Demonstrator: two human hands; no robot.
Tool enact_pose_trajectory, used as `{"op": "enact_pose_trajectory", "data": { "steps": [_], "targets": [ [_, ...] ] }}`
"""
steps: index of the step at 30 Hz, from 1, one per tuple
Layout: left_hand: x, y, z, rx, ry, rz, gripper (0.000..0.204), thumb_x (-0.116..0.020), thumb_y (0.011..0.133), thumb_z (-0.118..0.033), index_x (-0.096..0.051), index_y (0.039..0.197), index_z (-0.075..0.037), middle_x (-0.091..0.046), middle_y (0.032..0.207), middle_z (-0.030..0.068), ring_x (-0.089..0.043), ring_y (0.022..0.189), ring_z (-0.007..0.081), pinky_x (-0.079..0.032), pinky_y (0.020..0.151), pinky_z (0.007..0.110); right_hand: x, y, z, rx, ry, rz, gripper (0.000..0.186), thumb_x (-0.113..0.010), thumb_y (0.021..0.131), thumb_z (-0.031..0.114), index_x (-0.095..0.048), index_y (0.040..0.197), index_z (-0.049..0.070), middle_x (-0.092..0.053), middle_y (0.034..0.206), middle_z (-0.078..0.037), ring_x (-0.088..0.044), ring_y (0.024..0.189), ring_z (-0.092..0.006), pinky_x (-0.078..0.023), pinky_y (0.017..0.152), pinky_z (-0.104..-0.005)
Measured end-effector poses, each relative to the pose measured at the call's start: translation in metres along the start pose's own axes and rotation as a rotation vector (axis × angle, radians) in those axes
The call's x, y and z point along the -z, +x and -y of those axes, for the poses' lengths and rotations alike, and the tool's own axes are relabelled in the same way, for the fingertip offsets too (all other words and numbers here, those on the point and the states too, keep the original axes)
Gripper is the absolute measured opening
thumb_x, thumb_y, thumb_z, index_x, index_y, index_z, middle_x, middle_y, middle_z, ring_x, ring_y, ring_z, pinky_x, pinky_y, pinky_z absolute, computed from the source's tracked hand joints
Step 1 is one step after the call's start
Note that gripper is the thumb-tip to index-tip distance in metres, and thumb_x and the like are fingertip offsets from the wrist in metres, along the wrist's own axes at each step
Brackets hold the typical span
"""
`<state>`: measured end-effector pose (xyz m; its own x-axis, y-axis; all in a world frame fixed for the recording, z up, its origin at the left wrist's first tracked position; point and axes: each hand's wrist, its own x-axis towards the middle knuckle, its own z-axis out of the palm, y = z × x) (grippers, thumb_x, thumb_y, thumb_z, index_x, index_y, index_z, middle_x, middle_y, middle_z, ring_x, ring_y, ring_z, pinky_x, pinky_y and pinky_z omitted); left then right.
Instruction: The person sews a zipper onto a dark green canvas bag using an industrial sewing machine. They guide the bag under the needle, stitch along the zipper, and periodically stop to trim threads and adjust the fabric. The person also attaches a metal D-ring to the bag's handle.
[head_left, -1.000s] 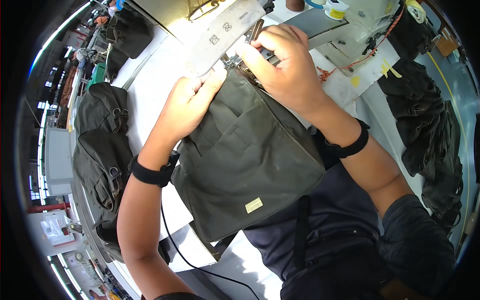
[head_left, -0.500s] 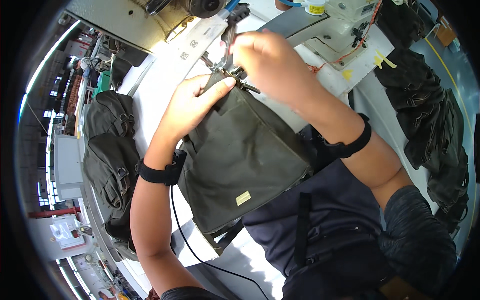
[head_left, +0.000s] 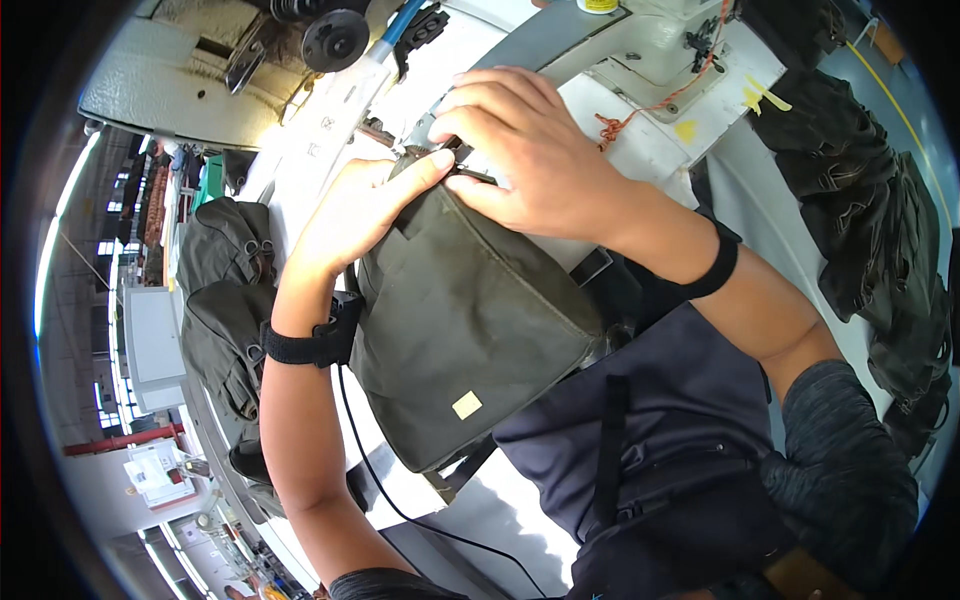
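A dark olive bag point(head_left: 470, 310) with a small pale label hangs over my lap, its top end up at the sewing machine's working area. My left hand point(head_left: 350, 210) grips the bag's top edge, thumb laid on the upper side and fingers hidden beneath. At the same end, my right hand point(head_left: 545, 150) curls over the bag's top corner, its thumb close to my left thumb. Small metal hardware shows between the two thumbs. My right hand covers much of the spot where the bag meets the machine.
The sewing machine's body point(head_left: 180, 90) with a round black wheel point(head_left: 335, 40) looms at upper left. More olive bags point(head_left: 225, 300) are piled on the left, others point(head_left: 850, 220) on the right. An orange cord point(head_left: 665, 105) crosses the white machine table. A black cable point(head_left: 385, 490) runs from my left wristband.
My right hand has come down from the machine's metal lever onto the bag's top corner. My left hand keeps its grip. The view has shifted slightly.
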<state>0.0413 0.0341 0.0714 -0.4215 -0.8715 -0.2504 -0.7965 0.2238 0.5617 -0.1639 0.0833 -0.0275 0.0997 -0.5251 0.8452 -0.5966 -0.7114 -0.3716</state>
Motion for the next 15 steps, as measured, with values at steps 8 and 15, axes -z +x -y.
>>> {"op": "enact_pose_trajectory", "data": {
  "steps": [8,15],
  "targets": [
    [0.01,0.0,0.037,-0.061,-0.3,0.105,0.03,-0.076,0.101,-0.036,-0.068,0.089,-0.009,-0.054,0.086,-0.0087,-0.046,0.08,0.005,-0.039,0.072,0.026,-0.011,0.006,0.008,0.012,-0.097,-0.048,0.021,-0.066,0.086,0.012,-0.068,0.103,0.001,-0.065,0.108,-0.011,-0.058,0.115,-0.0298,-0.044,0.1,-0.0445],
    [0.004,0.008,0.077,-0.1,-0.739,0.133,0.024,-0.07,0.105,-0.021,-0.074,0.121,-0.004,-0.074,0.114,-0.0002,-0.066,0.102,0.0091,-0.052,0.094,0.028,0.013,0.042,-0.007,0.025,-0.228,0.041,0.009,-0.067,0.085,0.012,-0.066,0.09,0.005,-0.069,0.091,-0.011,-0.066,0.09,-0.0351,-0.047,0.084,-0.0468]
  ]
}}
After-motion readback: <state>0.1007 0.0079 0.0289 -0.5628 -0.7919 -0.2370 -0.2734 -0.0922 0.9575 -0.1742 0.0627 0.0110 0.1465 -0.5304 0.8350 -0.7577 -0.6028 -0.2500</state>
